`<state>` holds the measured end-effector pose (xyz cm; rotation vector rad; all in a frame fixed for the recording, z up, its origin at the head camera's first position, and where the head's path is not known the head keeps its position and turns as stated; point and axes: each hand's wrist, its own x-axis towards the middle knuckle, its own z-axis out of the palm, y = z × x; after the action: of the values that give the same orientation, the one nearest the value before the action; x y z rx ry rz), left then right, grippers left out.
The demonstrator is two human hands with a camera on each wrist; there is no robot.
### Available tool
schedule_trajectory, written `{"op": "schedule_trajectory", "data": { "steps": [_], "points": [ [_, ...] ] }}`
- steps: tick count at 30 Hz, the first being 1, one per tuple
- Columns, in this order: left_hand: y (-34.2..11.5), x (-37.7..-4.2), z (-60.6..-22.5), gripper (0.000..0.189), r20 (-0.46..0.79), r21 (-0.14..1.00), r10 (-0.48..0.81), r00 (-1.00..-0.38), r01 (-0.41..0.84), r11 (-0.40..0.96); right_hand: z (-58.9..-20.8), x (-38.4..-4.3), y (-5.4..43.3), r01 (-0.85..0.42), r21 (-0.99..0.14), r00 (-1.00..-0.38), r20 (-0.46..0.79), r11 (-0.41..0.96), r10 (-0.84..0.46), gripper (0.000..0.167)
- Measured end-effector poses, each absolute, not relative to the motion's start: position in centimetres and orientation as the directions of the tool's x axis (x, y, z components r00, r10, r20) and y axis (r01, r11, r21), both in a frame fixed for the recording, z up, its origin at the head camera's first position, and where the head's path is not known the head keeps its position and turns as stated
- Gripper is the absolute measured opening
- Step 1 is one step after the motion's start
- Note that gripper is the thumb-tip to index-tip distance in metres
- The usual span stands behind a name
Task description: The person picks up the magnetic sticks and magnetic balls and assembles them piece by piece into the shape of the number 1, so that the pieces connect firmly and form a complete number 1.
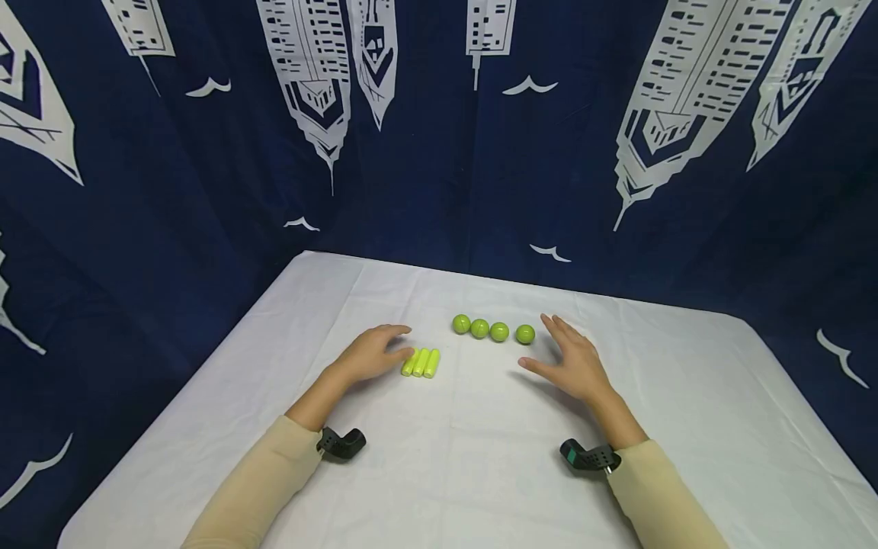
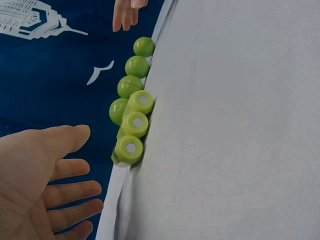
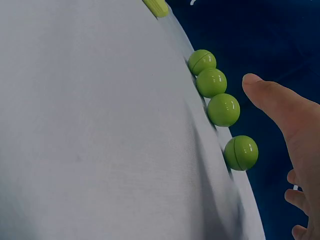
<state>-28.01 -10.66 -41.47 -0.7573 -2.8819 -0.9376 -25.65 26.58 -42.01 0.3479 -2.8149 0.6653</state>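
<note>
Three short neon-yellow cylinders (image 1: 421,363) lie side by side near the middle of the table. In the left wrist view, each cylinder (image 2: 131,149) has a pale disc on its near end. My left hand (image 1: 370,354) is just left of them, fingers extended and holding nothing; whether its thumb touches the nearest one cannot be told. Behind and to the right stands a row of glossy green balls (image 1: 480,329). At its right end one ball (image 3: 241,153) sits slightly apart. Close to that ball, on its right, my right hand (image 1: 572,362) spreads its fingers and grips nothing.
A white cloth (image 1: 446,457) covers the table. A dark blue curtain (image 1: 439,198) with white building and bird prints hangs behind the far edge. Black bands with small devices, a left one (image 1: 343,444) and a right one (image 1: 590,456), circle both wrists.
</note>
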Motion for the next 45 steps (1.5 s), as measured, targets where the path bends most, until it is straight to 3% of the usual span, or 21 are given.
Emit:
{"op": "schedule_trajectory", "data": {
  "steps": [8, 24, 45],
  "points": [
    [-9.9, -27.9, -41.7, 0.039, 0.166, 0.576, 0.386, -0.908, 0.407, 0.709, -42.4, -26.6, 25.9, -0.258, -0.462, -0.957, 0.239, 0.849, -0.161, 0.092],
    [-8.9, -27.6, -42.1, 0.033, 0.129, 0.629, 0.304, -0.944, 0.315, 0.711, -43.7, -28.0, 24.4, -0.235, -0.558, -0.962, 0.251, 0.796, -0.108, 0.068],
    [-8.9, -27.6, -42.3, 0.026, 0.16, 0.52, 0.3, -0.94, 0.339, 0.784, -45.5, -29.1, 23.7, -0.148, -0.696, -0.956, 0.282, 0.703, 0.078, 0.053]
  ]
}}
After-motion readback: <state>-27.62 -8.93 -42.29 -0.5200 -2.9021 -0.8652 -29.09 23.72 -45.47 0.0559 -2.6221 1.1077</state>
